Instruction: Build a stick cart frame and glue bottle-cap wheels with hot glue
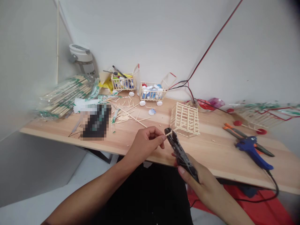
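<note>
My left hand (147,140) pinches a thin wooden stick (169,133) between thumb and fingers. My right hand (194,172) is wrapped round a black pliers-like tool (180,151), its head pointing up and toward the left hand. The stick lies at the tool's jaws and extends past them to the right; whether the jaws bite on it I cannot tell. Just beyond the tool, a small slatted frame of wooden sticks (187,118) rests on the table.
Cut sticks (124,116) lie scattered left of centre. Behind them stand two small stick carts (123,83) holding bottle caps. Bagged sticks (65,97) and a lidded bottle (83,61) are at left. A blue glue gun (253,150) lies right, with its cord over the table edge.
</note>
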{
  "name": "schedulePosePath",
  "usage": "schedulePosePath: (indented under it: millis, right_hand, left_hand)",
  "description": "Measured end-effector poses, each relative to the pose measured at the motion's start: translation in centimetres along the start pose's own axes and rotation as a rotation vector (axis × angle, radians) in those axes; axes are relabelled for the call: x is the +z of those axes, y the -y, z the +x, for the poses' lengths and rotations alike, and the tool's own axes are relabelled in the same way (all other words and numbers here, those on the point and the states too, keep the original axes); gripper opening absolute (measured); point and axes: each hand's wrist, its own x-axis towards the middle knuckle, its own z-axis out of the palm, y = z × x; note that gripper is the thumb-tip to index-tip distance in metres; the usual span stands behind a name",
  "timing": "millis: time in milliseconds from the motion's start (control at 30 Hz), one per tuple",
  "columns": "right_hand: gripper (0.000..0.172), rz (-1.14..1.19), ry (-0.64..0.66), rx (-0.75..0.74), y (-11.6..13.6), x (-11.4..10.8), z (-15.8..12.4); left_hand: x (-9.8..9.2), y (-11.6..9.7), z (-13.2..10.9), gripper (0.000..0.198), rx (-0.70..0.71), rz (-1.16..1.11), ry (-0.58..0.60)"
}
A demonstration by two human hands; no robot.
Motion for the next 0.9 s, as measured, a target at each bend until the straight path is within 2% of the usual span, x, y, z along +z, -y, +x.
schedulePosePath:
  millis: [267, 700, 833, 900]
  right_hand:
    - [0.038, -0.089, -0.003, 0.013, 1.2, 0.4, 0.8]
    - [0.032, -0.211, -0.062, 0.021, 0.8, 0.9, 1.4]
    - [0.03, -0.246, -0.071, 0.035, 0.8, 0.9, 1.8]
    - [0.032, -0.257, -0.066, 0.037, 0.9, 0.9, 1.9]
  left_hand:
    - [0.1, 0.2, 0.4, 0.017, 0.018, 0.084, -0.014]
    - [-0.4, 0.2, 0.8, 0.009, 0.005, 0.137, -0.007]
    - [-0.8, -0.1, 0.8, 0.005, -0.001, 0.17, 0.036]
    - [-1.2, -0.2, 0.8, 0.012, -0.024, 0.164, 0.088]
